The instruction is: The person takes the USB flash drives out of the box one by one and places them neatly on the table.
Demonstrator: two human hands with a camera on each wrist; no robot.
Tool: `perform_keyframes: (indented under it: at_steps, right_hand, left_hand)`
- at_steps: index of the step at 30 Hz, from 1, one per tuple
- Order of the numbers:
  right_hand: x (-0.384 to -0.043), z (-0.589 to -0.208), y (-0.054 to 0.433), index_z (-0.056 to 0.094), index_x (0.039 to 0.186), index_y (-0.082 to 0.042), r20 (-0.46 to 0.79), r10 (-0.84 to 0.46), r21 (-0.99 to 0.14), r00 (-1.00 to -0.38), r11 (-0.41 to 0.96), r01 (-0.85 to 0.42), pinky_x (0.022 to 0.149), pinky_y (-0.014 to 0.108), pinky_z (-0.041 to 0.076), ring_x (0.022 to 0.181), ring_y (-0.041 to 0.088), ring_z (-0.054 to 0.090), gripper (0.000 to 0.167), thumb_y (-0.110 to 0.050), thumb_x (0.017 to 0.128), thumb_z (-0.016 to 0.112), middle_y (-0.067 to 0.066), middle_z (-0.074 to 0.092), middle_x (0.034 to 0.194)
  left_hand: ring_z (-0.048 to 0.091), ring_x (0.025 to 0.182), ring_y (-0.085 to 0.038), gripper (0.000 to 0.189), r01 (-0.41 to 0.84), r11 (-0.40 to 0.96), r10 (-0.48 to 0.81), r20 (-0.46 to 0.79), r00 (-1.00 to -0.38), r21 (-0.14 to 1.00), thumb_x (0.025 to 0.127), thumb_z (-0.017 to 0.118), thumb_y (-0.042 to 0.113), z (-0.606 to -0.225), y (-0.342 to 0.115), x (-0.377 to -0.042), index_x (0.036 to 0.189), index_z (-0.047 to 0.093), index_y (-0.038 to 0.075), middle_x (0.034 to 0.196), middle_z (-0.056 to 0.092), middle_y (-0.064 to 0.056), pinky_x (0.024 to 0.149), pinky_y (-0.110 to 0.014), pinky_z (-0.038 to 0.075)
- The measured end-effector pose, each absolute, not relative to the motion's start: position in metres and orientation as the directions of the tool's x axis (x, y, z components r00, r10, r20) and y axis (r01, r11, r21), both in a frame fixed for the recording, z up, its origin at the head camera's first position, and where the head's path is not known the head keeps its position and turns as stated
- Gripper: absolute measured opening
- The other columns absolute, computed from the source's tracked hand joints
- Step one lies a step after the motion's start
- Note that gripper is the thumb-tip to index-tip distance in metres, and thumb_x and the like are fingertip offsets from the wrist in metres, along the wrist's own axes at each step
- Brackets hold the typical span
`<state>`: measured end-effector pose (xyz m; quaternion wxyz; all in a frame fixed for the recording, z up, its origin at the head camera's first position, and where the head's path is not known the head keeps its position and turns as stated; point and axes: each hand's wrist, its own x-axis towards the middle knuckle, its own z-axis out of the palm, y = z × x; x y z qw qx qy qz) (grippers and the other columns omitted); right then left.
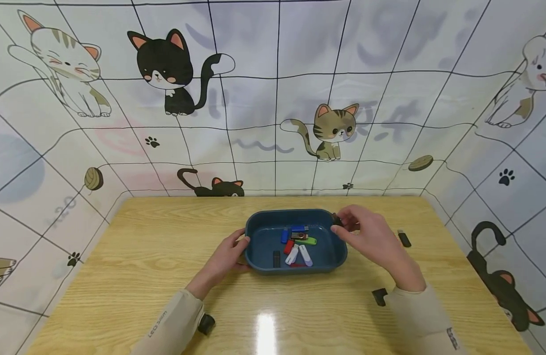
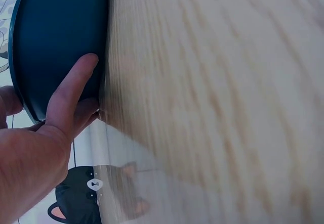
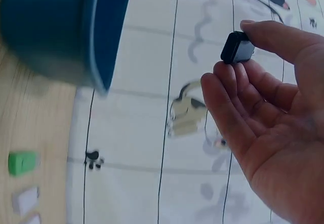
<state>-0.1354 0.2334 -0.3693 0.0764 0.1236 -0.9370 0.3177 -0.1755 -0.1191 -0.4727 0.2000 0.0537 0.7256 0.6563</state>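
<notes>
A dark blue plastic bin (image 1: pixel 295 269) stands on the table with several USB flash drives inside: blue, red, green (image 1: pixel 309 241), white (image 1: pixel 292 255) and black (image 1: pixel 276 259). My left hand (image 1: pixel 229 254) grips the bin's left end; in the left wrist view a finger (image 2: pixel 71 95) lies along its outer wall. At the bin's right rim, my right hand (image 1: pixel 366 235) pinches a small black USB flash drive (image 3: pixel 238 47) between thumb and fingertips. The right wrist view shows this drive above the open palm, apart from the bin.
On the wooden table (image 1: pixel 166 246), a black flash drive (image 1: pixel 404 238) lies right of my right hand. A black piece (image 1: pixel 380 297) is partly hidden by the right sleeve. Green (image 3: pixel 23 162) and whitish pieces show blurred in the right wrist view. Cat-print cloth (image 1: pixel 255 98) surrounds the table.
</notes>
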Motion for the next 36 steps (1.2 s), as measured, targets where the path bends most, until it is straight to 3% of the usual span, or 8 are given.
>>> perform_keyframes:
  at_steps: [10, 15, 22, 27, 36]
  right_hand:
    - [-0.128, -0.379, 0.271, 0.068, 0.117, -0.002, 0.255, -0.071, -0.550, -0.964, 0.810, -0.205, 0.071, 0.033, 0.056, 0.086, 0.023, 0.069, 0.031, -0.021, 0.094, 0.079, 0.004, 0.068, 0.094]
    - [-0.124, -0.391, 0.278, 0.069, 0.110, -0.001, 0.226, -0.029, -0.520, -0.974, 0.842, -0.146, 0.070, 0.034, 0.054, 0.082, 0.021, 0.066, 0.035, -0.032, 0.095, 0.078, 0.004, 0.069, 0.091]
    - [-0.123, -0.411, 0.286, 0.068, 0.107, 0.001, 0.144, 0.023, -0.496, -0.989, 0.867, -0.052, 0.068, 0.039, 0.053, 0.083, 0.025, 0.067, 0.036, -0.032, 0.096, 0.076, 0.005, 0.070, 0.090]
    - [-0.126, -0.421, 0.292, 0.068, 0.106, 0.003, 0.014, 0.004, -0.467, -1.000, 0.884, -0.003, 0.065, 0.038, 0.052, 0.078, 0.022, 0.064, 0.036, -0.031, 0.095, 0.076, 0.005, 0.068, 0.088]
    - [-0.131, -0.434, 0.294, 0.068, 0.088, -0.005, -0.114, -0.007, -0.438, -0.993, 0.898, 0.044, 0.057, 0.032, 0.042, 0.063, 0.016, 0.054, 0.026, -0.029, 0.091, 0.079, -0.002, 0.062, 0.073]
  left_hand:
    - [0.057, 0.129, -0.046, 0.054, -0.189, 0.123, 0.347, -0.221, -0.911, 0.974, 0.113, 0.045, 0.024, -0.472, -0.119, -0.175, 0.161, 0.032, 0.003, 0.151, 0.044, -0.034, 0.079, -0.050, 0.063]
    - [0.057, 0.130, -0.046, 0.054, -0.193, 0.119, 0.347, -0.223, -0.911, 0.974, 0.113, 0.046, 0.025, -0.472, -0.119, -0.175, 0.160, 0.032, 0.003, 0.150, 0.045, -0.034, 0.080, -0.049, 0.063]
    - [0.056, 0.130, -0.045, 0.054, -0.189, 0.120, 0.361, -0.220, -0.906, 0.975, 0.113, 0.045, 0.026, -0.472, -0.120, -0.176, 0.160, 0.031, 0.004, 0.150, 0.045, -0.034, 0.080, -0.049, 0.063]
    - [0.055, 0.131, -0.046, 0.053, -0.193, 0.118, 0.363, -0.224, -0.905, 0.974, 0.113, 0.044, 0.025, -0.472, -0.121, -0.176, 0.161, 0.031, 0.004, 0.151, 0.045, -0.034, 0.081, -0.050, 0.063]
    - [0.056, 0.131, -0.046, 0.053, -0.189, 0.125, 0.380, -0.223, -0.898, 0.974, 0.114, 0.042, 0.024, -0.469, -0.121, -0.175, 0.161, 0.029, 0.004, 0.151, 0.044, -0.034, 0.082, -0.051, 0.062]
